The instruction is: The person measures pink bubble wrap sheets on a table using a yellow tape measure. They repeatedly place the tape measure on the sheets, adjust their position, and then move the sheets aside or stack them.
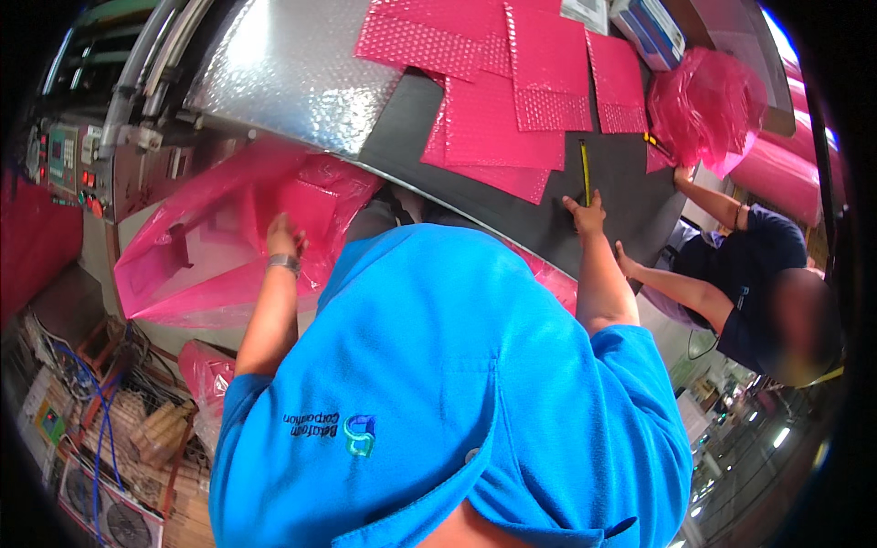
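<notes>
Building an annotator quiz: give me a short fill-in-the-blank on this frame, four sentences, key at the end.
1. The left hand is at a large ____ plastic bag.
2. The yellow tape measure extends ahead of the ____ hand.
3. The dark-shirted co-worker is on the picture's ____ side.
4. The person's own shirt is bright ____.

Missing words: pink; right; right; blue.

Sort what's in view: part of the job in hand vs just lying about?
Likely in the job:
- yellow measuring tape, at the right hand
- pink bubble pouches, spread beyond it
- large pink plastic film, by the left hand

Probably just about:
- blue-and-white box
- blue cables
- fan unit, lower left
</notes>
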Demonstrator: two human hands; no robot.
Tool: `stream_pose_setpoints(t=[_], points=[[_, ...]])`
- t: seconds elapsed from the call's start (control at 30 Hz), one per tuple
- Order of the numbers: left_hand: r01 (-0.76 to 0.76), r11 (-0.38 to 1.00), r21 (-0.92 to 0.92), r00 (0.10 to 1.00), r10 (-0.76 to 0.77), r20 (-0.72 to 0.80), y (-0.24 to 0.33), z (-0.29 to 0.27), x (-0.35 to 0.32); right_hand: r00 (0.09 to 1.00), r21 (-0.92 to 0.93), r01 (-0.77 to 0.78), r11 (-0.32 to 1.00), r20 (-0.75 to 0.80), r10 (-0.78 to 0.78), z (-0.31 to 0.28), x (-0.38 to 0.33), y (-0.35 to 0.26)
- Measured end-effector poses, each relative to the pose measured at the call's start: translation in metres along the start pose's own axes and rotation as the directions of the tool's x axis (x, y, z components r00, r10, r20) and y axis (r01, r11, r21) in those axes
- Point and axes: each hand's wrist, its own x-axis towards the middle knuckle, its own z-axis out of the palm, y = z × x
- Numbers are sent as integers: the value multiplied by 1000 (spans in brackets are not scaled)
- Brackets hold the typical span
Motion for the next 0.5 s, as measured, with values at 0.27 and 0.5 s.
stream_pose_setpoints(t=[0.27,0.5], points=[[-878,-396,271,58,473,879,25,227,-112,999,-11,-5,1000,54,6,14,30,53],[-706,-624,336,222,256,941,-32,273,-123,978,28,161,987,133,-163,-6,33,71]])
